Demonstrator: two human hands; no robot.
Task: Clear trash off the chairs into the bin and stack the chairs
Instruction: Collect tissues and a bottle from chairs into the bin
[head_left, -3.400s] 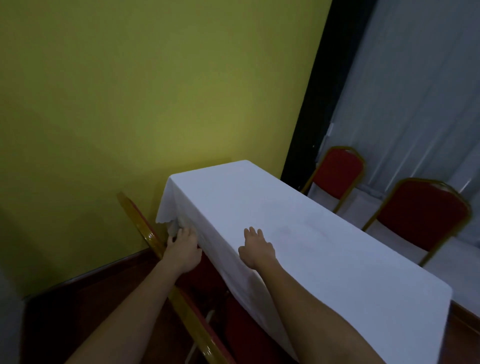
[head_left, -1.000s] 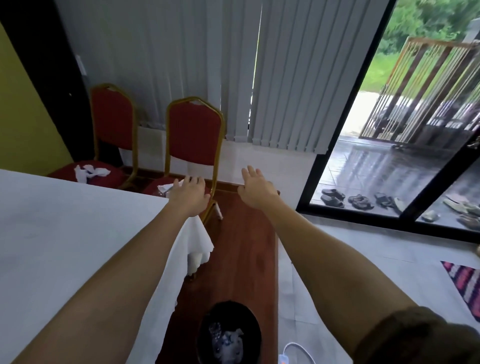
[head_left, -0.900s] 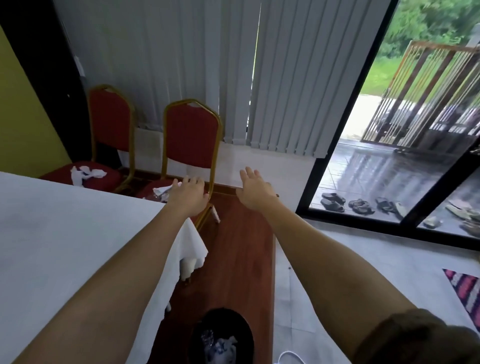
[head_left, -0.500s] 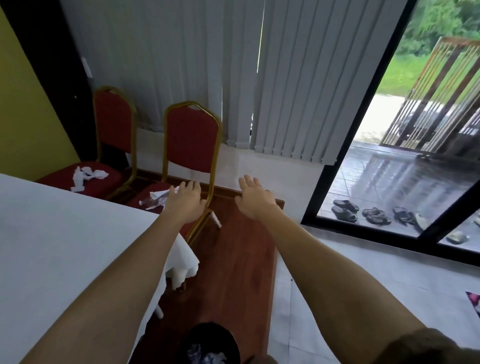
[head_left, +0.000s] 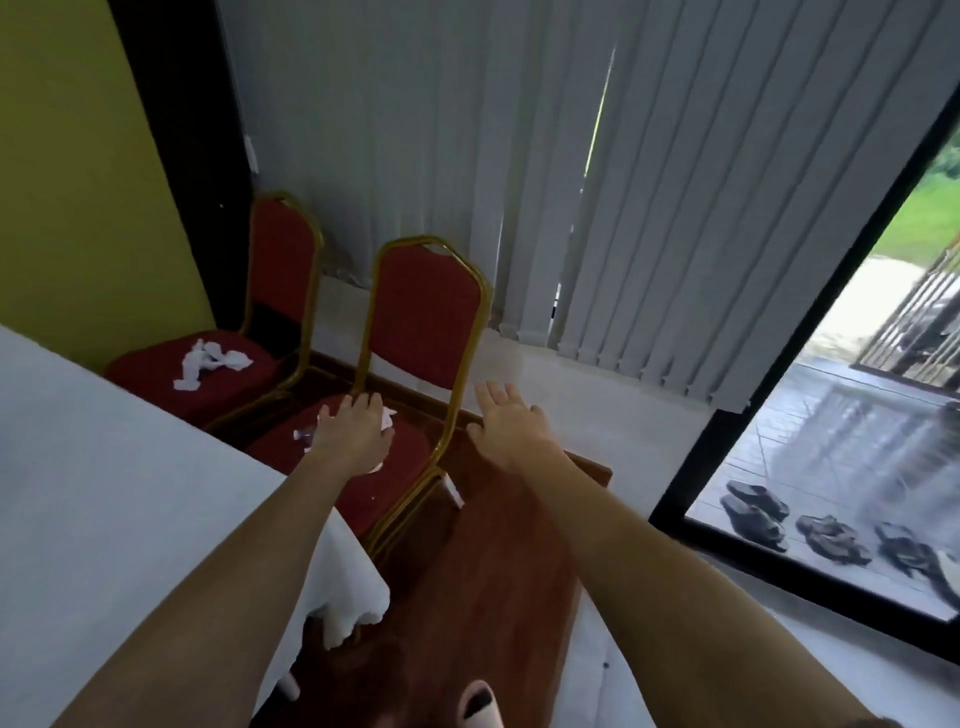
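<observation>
Two red chairs with gold frames stand by the blinds. The near chair (head_left: 426, 322) has crumpled white trash (head_left: 387, 418) on its seat, mostly hidden under my left hand (head_left: 350, 431), which hovers open just above it. My right hand (head_left: 511, 423) is open, fingers spread, in the air to the right of that chair's frame. The far chair (head_left: 280, 265) carries white crumpled paper (head_left: 208, 361) on its seat. The bin is out of sight.
A table with a white cloth (head_left: 104, 499) fills the left side, its corner close to the near chair. Brown wooden floor (head_left: 493, 597) lies between table and glass door (head_left: 810, 415). Shoes (head_left: 810, 525) sit outside. A yellow wall (head_left: 67, 171) is at left.
I turned from the table's far end towards the chairs and moved closer. Both hands reached forward; the left now hangs over the near chair's seat. The black bin dropped out of view below.
</observation>
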